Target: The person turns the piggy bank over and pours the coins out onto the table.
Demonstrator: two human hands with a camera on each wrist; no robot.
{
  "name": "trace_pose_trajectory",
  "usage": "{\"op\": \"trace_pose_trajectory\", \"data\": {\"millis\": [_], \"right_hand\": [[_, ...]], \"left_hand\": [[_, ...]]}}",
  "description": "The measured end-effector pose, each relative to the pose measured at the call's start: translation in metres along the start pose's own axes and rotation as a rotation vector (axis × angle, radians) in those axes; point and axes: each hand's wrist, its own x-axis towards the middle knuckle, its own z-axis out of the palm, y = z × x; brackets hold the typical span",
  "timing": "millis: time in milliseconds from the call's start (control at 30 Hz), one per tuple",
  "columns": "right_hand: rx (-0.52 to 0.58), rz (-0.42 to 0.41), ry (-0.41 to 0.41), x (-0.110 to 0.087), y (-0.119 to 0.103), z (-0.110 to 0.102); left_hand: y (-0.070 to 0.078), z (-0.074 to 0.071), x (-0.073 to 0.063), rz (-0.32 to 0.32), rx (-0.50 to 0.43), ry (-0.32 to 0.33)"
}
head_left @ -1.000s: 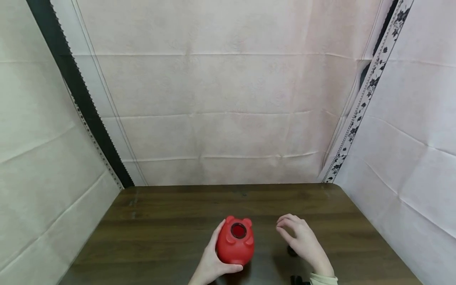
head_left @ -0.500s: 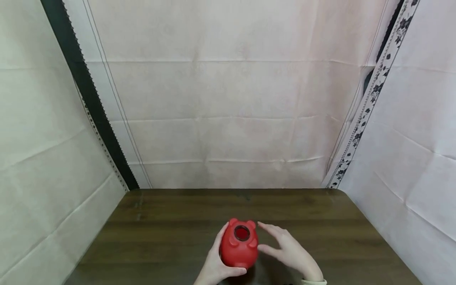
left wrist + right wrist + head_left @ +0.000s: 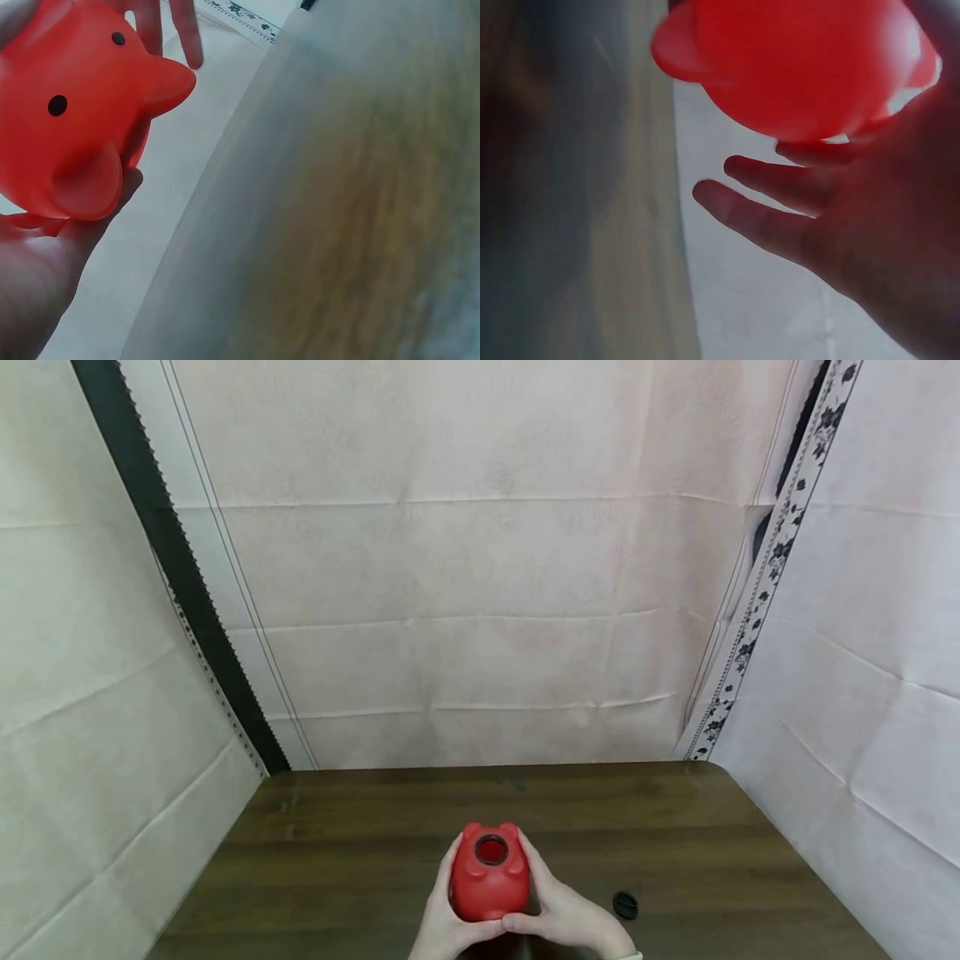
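A red piggy bank [image 3: 491, 892], with small black eyes in the left wrist view, is held above the table between both hands. Its underside, with rounded feet and a dark-rimmed round hole [image 3: 492, 850], faces the head camera. My left hand [image 3: 441, 920] grips it from the left side, thumb across the lower part. From the right, my right hand [image 3: 564, 913] holds it between thumb and fingers, the thumb tips close together. In the right wrist view some of the right fingers [image 3: 754, 217] extend away from the red body. A round black plug [image 3: 625, 906] lies on the table right of that hand.
The dark wooden table [image 3: 337, 852] reaches back to a pale cloth wall [image 3: 480, 660]. Cloth also hangs along the left and right sides, with a black strip [image 3: 195, 585] at the left corner and a floral band [image 3: 757, 593] at the right.
My right hand has moved left from above the black plug and taken hold of the piggy bank's right side. The plug now lies uncovered. My left hand keeps its grip.
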Motion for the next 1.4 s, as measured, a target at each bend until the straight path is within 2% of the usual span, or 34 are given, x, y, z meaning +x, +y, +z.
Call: {"op": "trace_pose_trajectory", "data": {"millis": [167, 333, 533, 667, 833, 1067, 1233, 1400], "right_hand": [[0.065, -0.009, -0.02, 0.002, 0.005, 0.01], [0.101, 0.02, -0.035, 0.004, 0.006, 0.012], [0.118, 0.042, -0.012, 0.008, 0.001, 0.0], [0.112, 0.034, 0.012, 0.013, -0.002, -0.007], [0.077, 0.026, 0.042, 0.017, -0.001, -0.008], [0.022, 0.059, 0.113, 0.017, 0.003, -0.011], [0.014, 0.087, 0.143, 0.018, 0.004, -0.006], [0.001, 0.091, 0.157, 0.017, 0.005, 0.002]], "left_hand": [[-0.003, -0.002, -0.004, -0.017, 0.004, 0.022], [-0.005, -0.002, -0.006, -0.019, 0.0, 0.037], [-0.002, 0.002, 0.004, 0.021, 0.003, 0.049], [0.001, 0.005, 0.012, 0.056, -0.021, 0.051], [0.002, 0.004, 0.013, 0.068, -0.036, 0.061], [0.005, 0.008, 0.014, 0.052, -0.01, 0.059], [0.001, 0.008, 0.013, 0.039, 0.01, 0.055], [-0.004, 0.008, 0.01, 0.058, 0.066, 0.052]]}}
